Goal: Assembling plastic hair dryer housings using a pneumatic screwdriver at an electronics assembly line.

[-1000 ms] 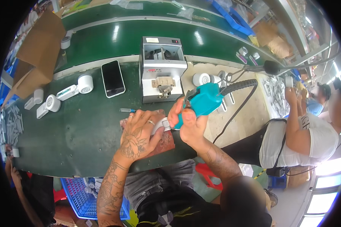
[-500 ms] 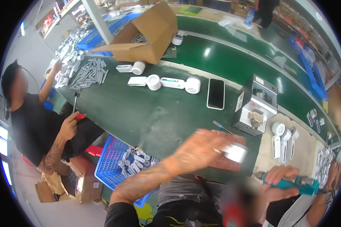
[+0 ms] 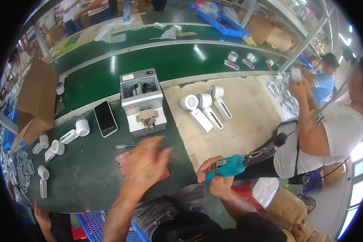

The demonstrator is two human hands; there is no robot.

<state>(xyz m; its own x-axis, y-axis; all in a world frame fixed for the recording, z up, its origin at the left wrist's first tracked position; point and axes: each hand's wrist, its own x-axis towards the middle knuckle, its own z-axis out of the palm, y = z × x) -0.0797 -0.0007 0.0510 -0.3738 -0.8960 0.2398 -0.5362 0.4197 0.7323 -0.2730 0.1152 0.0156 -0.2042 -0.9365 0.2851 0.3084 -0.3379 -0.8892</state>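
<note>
My left hand (image 3: 147, 163), slightly blurred, hovers over a reddish-brown pad (image 3: 123, 163) on the green table. Its fingers are apart and nothing shows in them. My right hand (image 3: 217, 179) is wrapped round a teal electric screwdriver (image 3: 230, 166) beyond the table's right front corner; its bit is not visible. A small screwdriver (image 3: 125, 146) with a pale blue handle lies behind the pad. Farther back stands a grey metal machine (image 3: 143, 103), with a phone (image 3: 105, 119) to its left. White handheld fans (image 3: 205, 121) rest on the beige board at the right.
Several more white fans (image 3: 70, 137) lie along the table's left side, near a heap of grey strips (image 3: 24, 171) and a cardboard box (image 3: 36, 97). A co-worker (image 3: 318, 133) sits at the right; another person's hand (image 3: 41, 220) is at the lower left. A blue basket (image 3: 90, 228) stands below.
The view has swung right. My left hand no longer shows the white piece it was touching. Another white fan now lies at the table's left end. The electric screwdriver stays in my right hand.
</note>
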